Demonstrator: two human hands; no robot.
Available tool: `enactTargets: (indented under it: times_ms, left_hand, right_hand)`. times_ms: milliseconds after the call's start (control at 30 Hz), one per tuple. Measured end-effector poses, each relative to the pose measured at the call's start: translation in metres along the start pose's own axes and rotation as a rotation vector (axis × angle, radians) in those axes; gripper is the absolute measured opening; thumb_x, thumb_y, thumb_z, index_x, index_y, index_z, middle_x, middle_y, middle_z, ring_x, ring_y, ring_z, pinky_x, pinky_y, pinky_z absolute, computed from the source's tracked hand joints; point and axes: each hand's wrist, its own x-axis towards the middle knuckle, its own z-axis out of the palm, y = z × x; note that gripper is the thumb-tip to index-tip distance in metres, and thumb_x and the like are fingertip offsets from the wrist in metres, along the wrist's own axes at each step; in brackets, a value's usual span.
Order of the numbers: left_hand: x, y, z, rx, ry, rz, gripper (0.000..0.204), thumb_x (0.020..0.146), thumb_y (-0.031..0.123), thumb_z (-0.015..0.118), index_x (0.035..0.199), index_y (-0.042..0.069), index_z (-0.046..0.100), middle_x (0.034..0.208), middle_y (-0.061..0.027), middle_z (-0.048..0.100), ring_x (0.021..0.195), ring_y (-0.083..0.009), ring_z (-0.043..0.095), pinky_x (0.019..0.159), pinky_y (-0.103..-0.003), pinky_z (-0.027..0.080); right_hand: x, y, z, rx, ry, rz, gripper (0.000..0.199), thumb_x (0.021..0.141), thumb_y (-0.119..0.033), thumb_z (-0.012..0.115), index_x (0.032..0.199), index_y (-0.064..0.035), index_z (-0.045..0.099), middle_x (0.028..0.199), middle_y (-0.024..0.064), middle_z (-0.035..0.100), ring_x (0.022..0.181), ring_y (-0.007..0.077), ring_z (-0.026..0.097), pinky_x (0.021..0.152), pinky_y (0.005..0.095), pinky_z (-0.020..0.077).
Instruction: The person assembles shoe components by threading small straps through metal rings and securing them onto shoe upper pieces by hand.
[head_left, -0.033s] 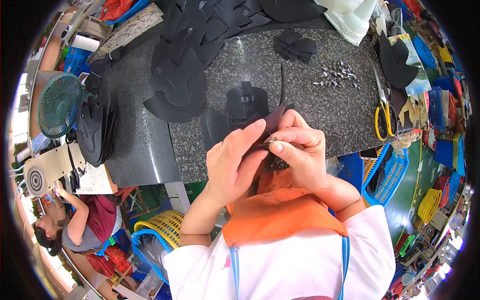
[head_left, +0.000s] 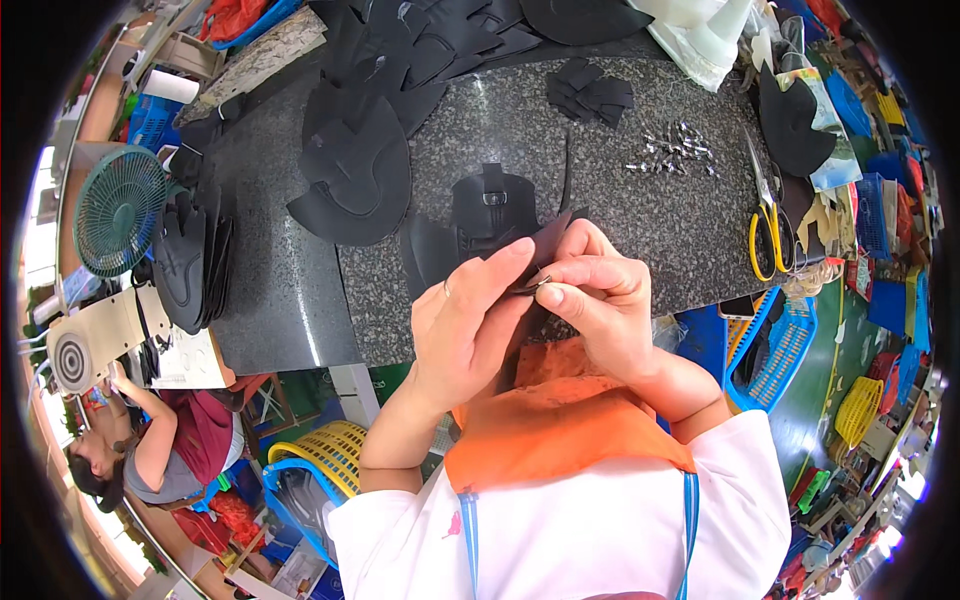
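At the table's near edge, my left hand (head_left: 465, 320) is closed on a black shoe upper (head_left: 549, 240), the fingers bent along its near side. My right hand (head_left: 605, 305) pinches a small shiny metal piece (head_left: 543, 282) between thumb and forefinger at the upper's edge. Its exact shape is partly hidden by the fingertips. Just beyond the hands, a black part with a strap and a metal buckle (head_left: 494, 199) lies on the speckled stone tabletop (head_left: 460, 130). A thin black strip (head_left: 567, 170) stretches away from the held upper.
Loose small metal pieces (head_left: 672, 150) lie at the right, near yellow-handled scissors (head_left: 766, 235). Black cut pieces (head_left: 355, 170) are heaped at the far left, with a small pile (head_left: 590, 92) at the back. A green fan (head_left: 120, 210) and another person (head_left: 165, 440) are at the left.
My right thumb and forefinger have shifted very slightly at the small metal piece. The thin black strip has moved a little. My left hand stays in place.
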Motion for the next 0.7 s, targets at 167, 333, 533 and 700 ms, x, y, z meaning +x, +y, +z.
enactTargets:
  times_ms: [167,333,533,700]
  left_hand:
    - [0.010,-0.007,-0.003,-0.051,-0.070,0.069,0.043,0.078,-0.008,0.066,0.120,0.000,0.059,0.104,-0.0151,0.068,0.082,-0.0266,0.069,0.068,-0.030,0.055]
    - [0.009,-0.010,-0.004,-0.154,-0.065,0.069,0.039,0.083,-0.006,0.063,0.121,0.001,0.058,0.107,-0.0145,0.068,0.084,-0.0256,0.069,0.070,-0.029,0.055]
    - [0.003,-0.003,-0.001,-0.410,-0.010,-0.355,0.054,0.084,-0.003,0.066,0.133,0.003,0.046,0.129,-0.0127,0.057,0.097,-0.0162,0.064,0.072,-0.027,0.054]
    - [0.001,-0.005,0.000,-0.516,-0.094,-0.633,0.028,0.085,-0.002,0.067,0.113,0.000,0.063,0.102,-0.0071,0.069,0.090,-0.0069,0.062,0.074,-0.022,0.051]
  right_hand:
    - [0.008,-0.012,-0.010,-0.295,-0.117,-0.023,0.011,0.075,-0.006,0.079,0.084,-0.0057,0.073,0.082,0.0022,0.054,0.076,0.0130,0.049,0.066,0.0277,0.0394]
    - [0.029,-0.027,-0.004,-0.577,0.022,-0.155,0.020,0.069,-0.009,0.082,0.083,-0.0051,0.068,0.082,0.0025,0.057,0.086,0.0194,0.054,0.079,0.0324,0.0427]
    - [0.032,-0.019,-0.023,-0.290,-0.183,-0.026,0.022,0.069,-0.007,0.081,0.085,-0.0041,0.067,0.085,0.0052,0.062,0.092,0.0204,0.059,0.092,0.0362,0.0419]
    - [0.027,-0.018,-0.020,-0.657,-0.082,-0.214,0.018,0.072,-0.004,0.078,0.087,-0.0061,0.070,0.074,0.0007,0.063,0.078,0.0150,0.061,0.087,0.0312,0.0443]
